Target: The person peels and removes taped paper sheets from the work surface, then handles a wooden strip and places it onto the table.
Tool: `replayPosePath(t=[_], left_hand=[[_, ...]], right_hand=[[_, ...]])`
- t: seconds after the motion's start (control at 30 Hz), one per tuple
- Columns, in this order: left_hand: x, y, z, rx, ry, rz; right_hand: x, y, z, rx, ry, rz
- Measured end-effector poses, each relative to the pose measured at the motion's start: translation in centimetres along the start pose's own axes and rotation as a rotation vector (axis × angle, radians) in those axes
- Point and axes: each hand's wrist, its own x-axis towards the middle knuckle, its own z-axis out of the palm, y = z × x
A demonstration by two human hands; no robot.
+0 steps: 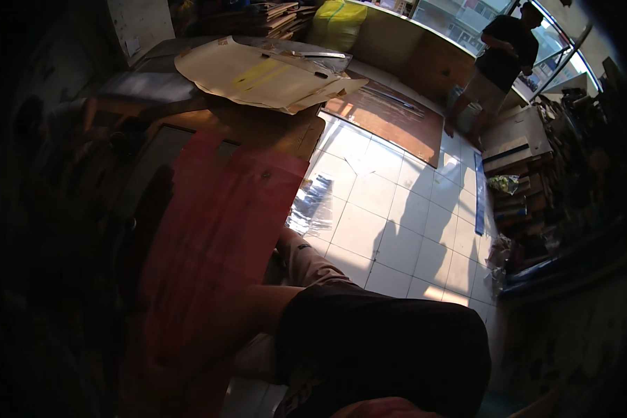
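A long red sheet (223,223) hangs or lies in front of me, running down from the wooden table (292,136); its surface is slightly blurred. My bare forearm (261,310) reaches from a black sleeve across the lower part of this sheet, and seems to be the right one. The hand at its end is lost in deep shadow, so its fingers and anything in them do not show. I cannot make out my left hand. My leg in beige cloth (313,265) is bent beside the sheet's right edge.
A large tan paper sheet (265,73) overhangs the table. Beyond it are a brown board (390,118) on the tiled floor (369,223) and a yellow sack (338,24). Another person (505,59) stands by the window. Stacked wood pieces (536,191) line the right side, beside a blue strip (479,195).
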Motion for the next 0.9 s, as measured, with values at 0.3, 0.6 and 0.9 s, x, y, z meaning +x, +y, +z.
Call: replayPosePath(t=[0.3,0.6,0.9], left_hand=[[-0.1,-0.7,0.6,0.02,-0.008,-0.009],[-0.1,-1.8,1.1,0.035,-0.009,-0.041],[-0.2,-1.0,1.3,0.065,-0.007,-0.066]], right_hand=[[5.7,-1.2,1.9,-0.356,-0.235,0.093],[9.1,-3.6,2.5,-0.721,-0.464,-0.259],[9.7,-3.1,3.5,-0.734,-0.517,-0.19]])
